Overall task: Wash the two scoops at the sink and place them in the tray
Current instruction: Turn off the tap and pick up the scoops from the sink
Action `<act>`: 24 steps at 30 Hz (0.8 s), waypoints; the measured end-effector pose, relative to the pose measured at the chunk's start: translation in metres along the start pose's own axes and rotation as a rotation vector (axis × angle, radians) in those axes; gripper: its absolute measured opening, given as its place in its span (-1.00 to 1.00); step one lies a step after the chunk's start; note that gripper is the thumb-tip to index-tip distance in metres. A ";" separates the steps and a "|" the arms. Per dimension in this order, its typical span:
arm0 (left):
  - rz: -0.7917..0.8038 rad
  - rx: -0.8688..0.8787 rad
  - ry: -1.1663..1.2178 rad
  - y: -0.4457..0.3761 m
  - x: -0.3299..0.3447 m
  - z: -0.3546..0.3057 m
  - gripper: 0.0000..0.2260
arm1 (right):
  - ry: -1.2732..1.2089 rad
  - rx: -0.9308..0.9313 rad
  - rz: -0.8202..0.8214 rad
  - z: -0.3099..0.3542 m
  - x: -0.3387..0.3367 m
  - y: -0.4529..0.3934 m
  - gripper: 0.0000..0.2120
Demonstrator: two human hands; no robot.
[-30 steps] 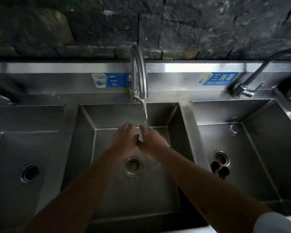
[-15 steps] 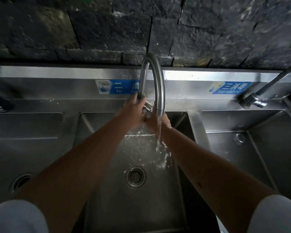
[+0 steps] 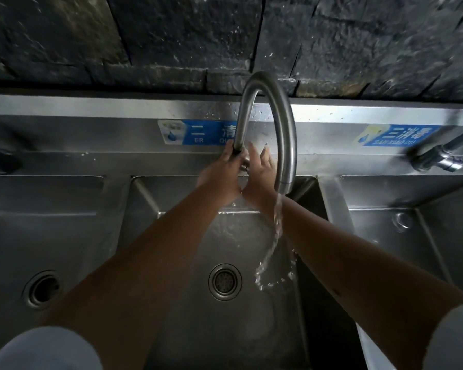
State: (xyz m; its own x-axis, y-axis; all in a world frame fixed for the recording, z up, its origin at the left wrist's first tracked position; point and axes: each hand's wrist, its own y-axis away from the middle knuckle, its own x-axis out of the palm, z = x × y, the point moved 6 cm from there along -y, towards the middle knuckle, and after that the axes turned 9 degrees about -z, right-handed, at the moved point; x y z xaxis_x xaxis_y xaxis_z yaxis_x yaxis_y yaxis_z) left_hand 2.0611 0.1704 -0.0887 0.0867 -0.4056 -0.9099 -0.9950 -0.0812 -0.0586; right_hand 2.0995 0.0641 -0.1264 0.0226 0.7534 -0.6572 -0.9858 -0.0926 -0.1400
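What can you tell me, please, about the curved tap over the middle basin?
The tap is a tall gooseneck of brushed, steel-looking metal, rising from the ledge behind the middle basin and arching over so its mouth points down. Water runs from the mouth in a wavering stream and splashes right of the drain. The left hand grips the foot of its riser; the right hand, fingers spread, reaches to its base, where a fitting is mostly hidden.

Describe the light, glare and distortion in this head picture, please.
Head view: dim overall, the stone wall nearly black; a bright glare strip runs along the steel backsplash; the wide lens bends the sink edges; the water stream is smeared; the left hand and right hand are soft.
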 end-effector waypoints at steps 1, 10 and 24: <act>0.000 -0.006 0.001 0.000 0.000 -0.001 -0.19 | 0.031 0.046 0.039 -0.010 0.000 -0.002 -0.15; 0.039 0.023 0.060 -0.001 0.000 0.000 -0.18 | 0.519 -0.463 0.143 0.001 0.000 0.006 0.25; 0.215 -0.015 -0.094 0.004 0.000 -0.007 0.01 | 0.760 -0.478 0.337 -0.007 -0.014 0.005 0.18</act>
State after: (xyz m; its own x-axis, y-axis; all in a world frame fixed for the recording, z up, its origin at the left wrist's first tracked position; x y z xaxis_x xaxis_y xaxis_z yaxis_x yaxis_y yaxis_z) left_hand 2.0573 0.1638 -0.0864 -0.1328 -0.3288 -0.9350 -0.9892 -0.0155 0.1459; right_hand 2.0959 0.0483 -0.1235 0.0177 0.0299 -0.9994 -0.7916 -0.6102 -0.0323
